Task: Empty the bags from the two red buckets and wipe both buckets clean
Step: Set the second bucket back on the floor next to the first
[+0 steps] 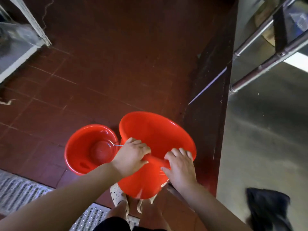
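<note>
Two red buckets are in the head view. The smaller red bucket stands upright on the red tiled floor at lower centre-left, with no bag inside. The larger red bucket is lifted and tilted, its mouth facing away from me. My left hand grips its near rim, fingers curled over the edge. My right hand holds the same rim just to the right, thumb on the outer wall. No bag shows in either bucket.
A stainless steel counter with tubular legs runs along the right. A black bag lies at lower right. Perforated metal drain grating covers the floor at lower left. A white-framed cabinet stands at upper left. My feet in white perforated shoes are below the bucket.
</note>
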Demonstrator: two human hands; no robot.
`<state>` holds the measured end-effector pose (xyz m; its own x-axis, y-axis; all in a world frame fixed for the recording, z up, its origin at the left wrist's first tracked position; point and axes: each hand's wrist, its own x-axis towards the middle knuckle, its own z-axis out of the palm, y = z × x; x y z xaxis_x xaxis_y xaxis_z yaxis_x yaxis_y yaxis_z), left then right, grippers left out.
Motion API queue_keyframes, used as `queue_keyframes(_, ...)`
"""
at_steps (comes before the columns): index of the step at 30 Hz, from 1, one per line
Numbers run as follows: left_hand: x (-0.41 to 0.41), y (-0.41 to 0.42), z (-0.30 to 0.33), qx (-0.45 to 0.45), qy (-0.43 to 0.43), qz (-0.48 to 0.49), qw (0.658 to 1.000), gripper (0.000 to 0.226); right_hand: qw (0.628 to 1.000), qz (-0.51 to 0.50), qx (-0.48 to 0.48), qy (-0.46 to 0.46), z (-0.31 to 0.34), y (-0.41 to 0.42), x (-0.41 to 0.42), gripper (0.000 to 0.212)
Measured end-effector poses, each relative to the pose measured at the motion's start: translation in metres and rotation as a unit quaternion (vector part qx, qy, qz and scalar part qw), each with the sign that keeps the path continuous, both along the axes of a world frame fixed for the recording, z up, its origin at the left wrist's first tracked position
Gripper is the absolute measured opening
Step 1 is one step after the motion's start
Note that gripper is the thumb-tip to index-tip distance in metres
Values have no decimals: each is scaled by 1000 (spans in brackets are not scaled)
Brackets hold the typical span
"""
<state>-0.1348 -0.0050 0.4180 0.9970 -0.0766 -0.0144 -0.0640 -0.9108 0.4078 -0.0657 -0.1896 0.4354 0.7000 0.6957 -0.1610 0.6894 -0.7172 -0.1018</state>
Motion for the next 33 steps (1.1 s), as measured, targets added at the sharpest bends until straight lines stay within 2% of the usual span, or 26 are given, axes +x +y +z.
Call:
queue_keyframes(5, 22, 0, -24, -15, 35, 5, 999, 37, 1000, 1, -11, 8, -18, 2, 23, 41)
queue_keyframes(12, 57, -2, -34, -15, 42, 7, 999, 37, 999, 26, -1, 29, -34, -1, 62, 41)
queue_keyframes(17, 76, 6, -47, -12, 75, 13, 997, 38, 996, 49, 1, 69, -51, 9, 91, 39)
queue_keyframes(21, 81, 18, -74, -19, 117, 64, 991, 61, 993, 84, -16, 76, -84, 28, 111, 32)
queue_keyframes(23, 84, 20, -97, -28, 122, 154, 980, 66, 992, 97, -30, 70, -107, 42, 120, 34)
queue_keyframes(24, 86, 22, -112, -37, 132, 220, 966, 63, 992, 100, -37, 71, -120, 50, 123, 35)
queue_keyframes(26, 94, 27, -148, -80, 178, 356, 914, 58, 992, 96, -42, 75, -151, 63, 131, 32)
queue_keyframes(28, 106, 32, -192, -227, 213, 473, 824, 62, 993, 88, -42, 70, -189, 75, 139, 29)
queue_keyframes(30, 121, 37, -237, -369, 207, 539, 729, 59, 994, 89, -35, 56, -229, 84, 146, 22)
queue_keyframes(31, 130, 38, -265, -407, 202, 552, 699, 57, 995, 89, -24, 45, -256, 88, 150, 14)
queue_keyframes(32, 137, 40, -288, -429, 193, 558, 683, 55, 996, 85, -11, 39, -277, 90, 152, 8)
queue_keyframes(33, 144, 42, -313, -445, 180, 559, 676, 56, 996, 78, -2, 38, -300, 93, 155, 11)
